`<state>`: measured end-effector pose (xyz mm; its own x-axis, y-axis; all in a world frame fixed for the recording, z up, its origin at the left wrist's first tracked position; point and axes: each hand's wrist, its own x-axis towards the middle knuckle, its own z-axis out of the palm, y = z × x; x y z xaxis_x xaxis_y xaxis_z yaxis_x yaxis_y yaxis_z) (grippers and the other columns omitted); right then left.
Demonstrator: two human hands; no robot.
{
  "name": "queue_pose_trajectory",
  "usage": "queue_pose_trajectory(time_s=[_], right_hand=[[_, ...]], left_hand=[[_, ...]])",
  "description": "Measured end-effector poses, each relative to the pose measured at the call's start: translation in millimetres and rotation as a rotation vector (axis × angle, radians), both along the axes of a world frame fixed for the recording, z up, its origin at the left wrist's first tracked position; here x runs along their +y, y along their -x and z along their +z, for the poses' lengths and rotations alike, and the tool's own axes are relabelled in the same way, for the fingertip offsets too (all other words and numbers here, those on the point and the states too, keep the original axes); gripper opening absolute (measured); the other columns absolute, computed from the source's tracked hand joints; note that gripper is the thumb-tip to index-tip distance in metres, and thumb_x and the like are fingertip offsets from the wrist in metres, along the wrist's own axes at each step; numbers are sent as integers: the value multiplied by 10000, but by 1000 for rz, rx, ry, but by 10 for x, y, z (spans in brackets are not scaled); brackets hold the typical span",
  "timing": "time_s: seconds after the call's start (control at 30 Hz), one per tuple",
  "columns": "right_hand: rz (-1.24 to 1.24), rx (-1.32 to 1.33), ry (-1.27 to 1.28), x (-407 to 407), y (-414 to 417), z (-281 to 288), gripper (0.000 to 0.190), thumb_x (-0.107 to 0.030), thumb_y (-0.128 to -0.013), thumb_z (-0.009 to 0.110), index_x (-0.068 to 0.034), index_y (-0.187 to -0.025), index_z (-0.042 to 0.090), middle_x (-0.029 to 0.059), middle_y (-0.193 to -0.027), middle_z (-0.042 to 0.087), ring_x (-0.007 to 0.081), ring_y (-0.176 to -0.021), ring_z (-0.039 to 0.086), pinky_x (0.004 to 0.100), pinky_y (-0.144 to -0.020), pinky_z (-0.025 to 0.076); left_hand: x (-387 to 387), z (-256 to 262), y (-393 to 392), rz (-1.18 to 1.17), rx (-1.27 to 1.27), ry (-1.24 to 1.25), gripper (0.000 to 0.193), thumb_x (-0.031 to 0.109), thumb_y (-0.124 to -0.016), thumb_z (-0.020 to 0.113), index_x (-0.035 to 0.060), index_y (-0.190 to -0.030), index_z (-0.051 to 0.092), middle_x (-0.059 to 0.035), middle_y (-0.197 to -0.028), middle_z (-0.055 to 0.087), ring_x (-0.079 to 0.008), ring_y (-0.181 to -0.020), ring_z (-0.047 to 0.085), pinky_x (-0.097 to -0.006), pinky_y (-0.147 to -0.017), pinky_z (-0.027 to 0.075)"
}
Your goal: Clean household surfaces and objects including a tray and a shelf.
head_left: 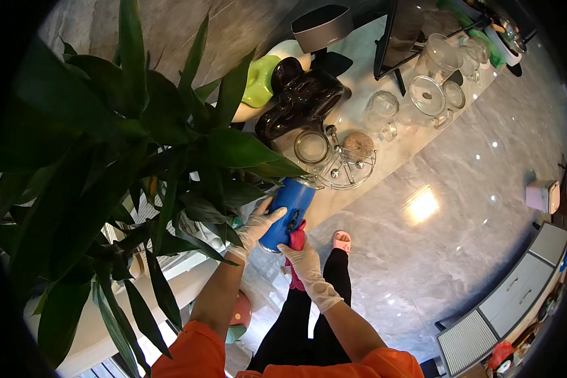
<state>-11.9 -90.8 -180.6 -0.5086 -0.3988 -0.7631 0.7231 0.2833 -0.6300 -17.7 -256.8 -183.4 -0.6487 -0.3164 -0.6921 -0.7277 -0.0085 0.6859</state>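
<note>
A blue cylinder (288, 215) with a textured side and a dark mark tilts over the near end of a long stone-topped surface (397, 139). My left hand (255, 229), in a thin translucent glove, grips its left side, thumb on the front. On the lower right, my right hand (304, 262), gloved alike, pinches a crumpled magenta cloth (297, 241) that touches the cylinder's side and hangs below. Just beyond the cylinder's upper end are a round glass jar (312, 147) and a wire rack (349, 174) with metal balls. Whatever is inside the cylinder cannot be seen.
Broad leaves of a potted plant (123, 132) crowd the left side, near my left arm. Further along the surface are a glossy black figurine (307, 99), a brown ball (358, 145), a glass mug (382, 111), a glass teapot (427, 97) and a dark screen (401, 38).
</note>
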Motion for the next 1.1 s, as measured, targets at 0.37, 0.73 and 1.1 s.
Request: queue_pose_trajectory(time_s=[0.37,0.73,1.1], right_hand=[[-299,-43,246,-96,-1,-450,380,-240,-767,665,-42,-1061,526,35,-801,593,133,-690,552,284,-622,456],[-376,-130,280,-209,205,-283,296,-197,-773,649,-47,-1009,553,32,-853,575,122,-711,540,272,-620,472],[-427,-291,237,36,184,-33,397,-228,-720,687,-44,-1048,559,37,-933,592,153,-793,551,286,-742,440]], left_hand=[[128,85,-468,-42,199,619,521,175,-768,652,42,-1231,455,-196,-1197,488,-308,-1124,452,-377,-967,335],[21,-23,-561,-220,258,768,797,36,-675,680,22,-1349,255,-236,-1351,297,-362,-1256,286,-404,-1043,230],[114,60,-660,-178,262,882,766,164,-684,704,37,-1319,296,-229,-1297,368,-392,-1185,356,-425,-981,304]])
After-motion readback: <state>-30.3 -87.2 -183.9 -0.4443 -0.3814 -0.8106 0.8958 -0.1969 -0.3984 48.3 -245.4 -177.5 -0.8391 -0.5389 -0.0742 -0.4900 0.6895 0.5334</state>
